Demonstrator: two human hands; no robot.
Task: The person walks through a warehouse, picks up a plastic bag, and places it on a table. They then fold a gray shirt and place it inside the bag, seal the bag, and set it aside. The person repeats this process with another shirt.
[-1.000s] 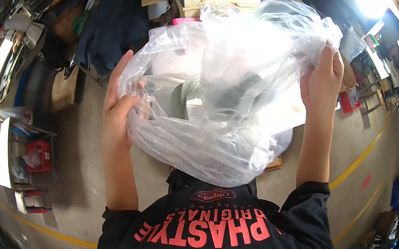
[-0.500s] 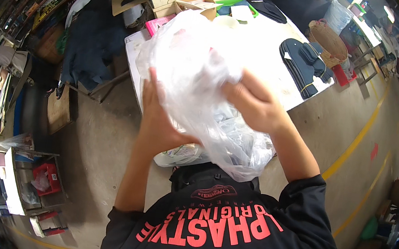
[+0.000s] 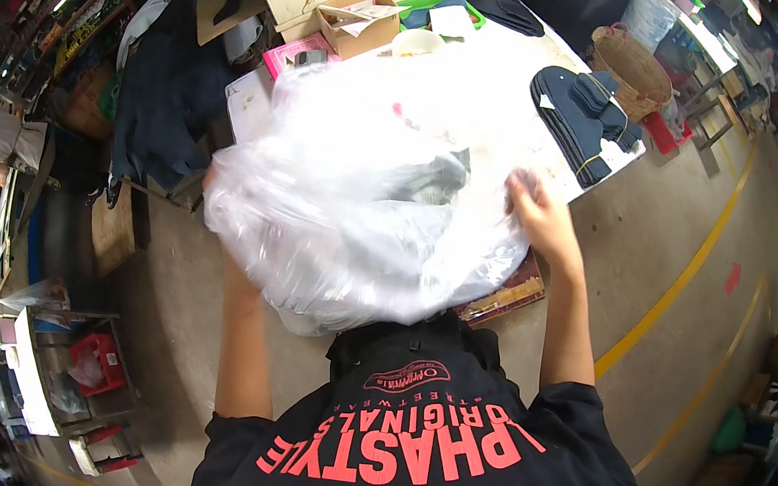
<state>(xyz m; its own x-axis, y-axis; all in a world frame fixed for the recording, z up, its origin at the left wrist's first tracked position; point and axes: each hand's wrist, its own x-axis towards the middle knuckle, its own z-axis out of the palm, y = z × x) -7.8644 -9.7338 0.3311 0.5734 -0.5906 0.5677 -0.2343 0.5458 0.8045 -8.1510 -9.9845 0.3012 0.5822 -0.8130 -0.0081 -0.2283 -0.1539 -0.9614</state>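
A large clear plastic bag (image 3: 339, 246) spreads wide in front of my chest, over the near edge of the white table (image 3: 500, 71). Something greyish-green (image 3: 437, 179) shows at its middle; its kind is unclear. At the bag's right side, my right hand (image 3: 541, 219) has curled fingers that appear to pinch the plastic edge, slightly blurred. My left hand (image 3: 214, 179) is at the bag's far left side, almost wholly covered by the plastic, so its fingers are hidden. Under the bag's right side, a worn reddish-brown board (image 3: 505, 293) sticks out.
Banded stacks of dark cut pieces (image 3: 577, 120) lie at the table's right. Along the back are a cardboard box (image 3: 358, 28), a pink box (image 3: 296, 54), a green tray (image 3: 414, 18) and a pale bowl (image 3: 417, 43). A wicker basket (image 3: 632, 74) stands beyond the right corner.
My hands have moved apart, the left one outward behind the plastic, the right one slightly right and down. The bunched bag is now spread wide and lower, uncovering the greyish-green thing and the board.
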